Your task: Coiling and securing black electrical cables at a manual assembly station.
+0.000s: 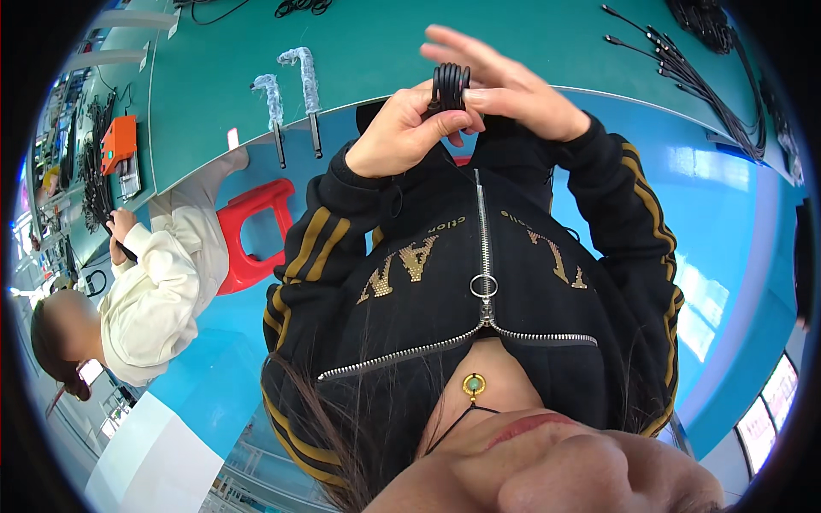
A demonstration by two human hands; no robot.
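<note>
Both hands on black cable coil — left hand gripping, right hand fingers spread.

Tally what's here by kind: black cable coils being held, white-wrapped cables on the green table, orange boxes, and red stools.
Black cable coil, gripped by the left hand and touched by the right hand: 1
White-wrapped cables on the green table: 2
Orange box: 1
Red stool: 1
Total: 5
</note>
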